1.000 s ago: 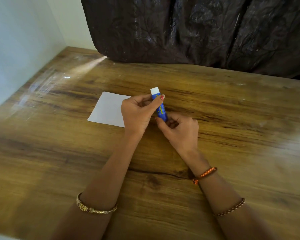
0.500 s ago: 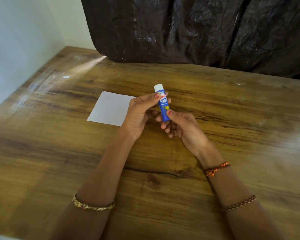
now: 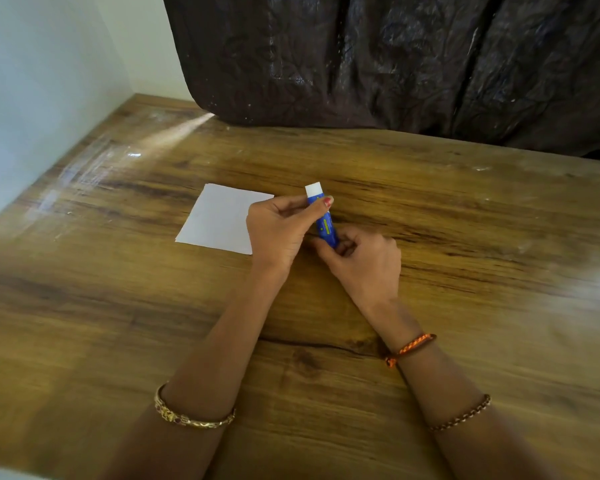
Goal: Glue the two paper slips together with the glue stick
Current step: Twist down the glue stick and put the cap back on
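Glue stick: blue tube, white cap on (label unreadable), tilted above the table. Left hand pinches its upper part; right hand grips its base. White paper lies flat, just left.
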